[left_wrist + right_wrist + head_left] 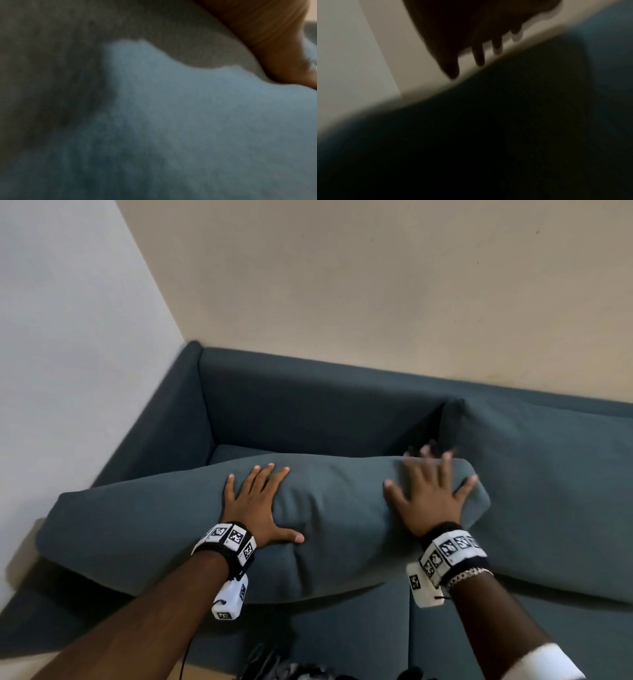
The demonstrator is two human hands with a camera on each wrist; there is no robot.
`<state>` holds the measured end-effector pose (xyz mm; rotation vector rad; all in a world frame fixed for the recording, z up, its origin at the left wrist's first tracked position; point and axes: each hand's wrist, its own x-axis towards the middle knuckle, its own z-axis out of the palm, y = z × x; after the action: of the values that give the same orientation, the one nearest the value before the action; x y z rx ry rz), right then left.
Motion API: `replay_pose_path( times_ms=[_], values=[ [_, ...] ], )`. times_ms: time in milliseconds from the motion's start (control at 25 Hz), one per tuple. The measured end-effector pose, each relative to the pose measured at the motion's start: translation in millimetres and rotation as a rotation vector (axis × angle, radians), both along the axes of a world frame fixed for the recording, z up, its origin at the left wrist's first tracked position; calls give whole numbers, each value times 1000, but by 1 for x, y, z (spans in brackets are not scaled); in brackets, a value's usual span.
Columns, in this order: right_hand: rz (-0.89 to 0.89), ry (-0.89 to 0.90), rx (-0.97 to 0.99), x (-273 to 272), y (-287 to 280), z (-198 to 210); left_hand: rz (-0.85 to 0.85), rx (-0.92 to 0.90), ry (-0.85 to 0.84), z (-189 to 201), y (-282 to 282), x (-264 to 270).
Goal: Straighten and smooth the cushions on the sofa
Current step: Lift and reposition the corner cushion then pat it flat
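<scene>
A long dark teal back cushion [171,518] lies tipped forward on the sofa [308,395], away from the backrest. My left hand [255,499] presses flat on its middle with fingers spread, denting the fabric. My right hand [430,491] lies spread on the cushion's right end, blurred by motion. A second back cushion [548,484] leans against the backrest at the right. The left wrist view shows blurred teal cushion fabric [188,121] and part of the hand. In the right wrist view, dark straight fingers [479,56] stand over the dark cushion [488,135].
The sofa stands in a room corner, a white wall [68,337] at the left and a beige wall [376,285] behind. The left armrest [164,433] borders the tipped cushion. Seat cushions [359,621] show below it. Dark objects [291,669] lie at the bottom edge.
</scene>
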<state>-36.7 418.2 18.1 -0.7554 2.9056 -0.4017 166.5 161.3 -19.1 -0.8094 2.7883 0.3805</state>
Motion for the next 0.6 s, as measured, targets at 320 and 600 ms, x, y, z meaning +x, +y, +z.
replay_pose_path(
  times_ms=[320, 600],
  values=[
    [-26, 177, -585, 3, -7, 43, -15, -14, -12, -6, -14, -2],
    [132, -203, 315, 1, -16, -63, -63, -27, -41, -10, 1, -9]
  ],
)
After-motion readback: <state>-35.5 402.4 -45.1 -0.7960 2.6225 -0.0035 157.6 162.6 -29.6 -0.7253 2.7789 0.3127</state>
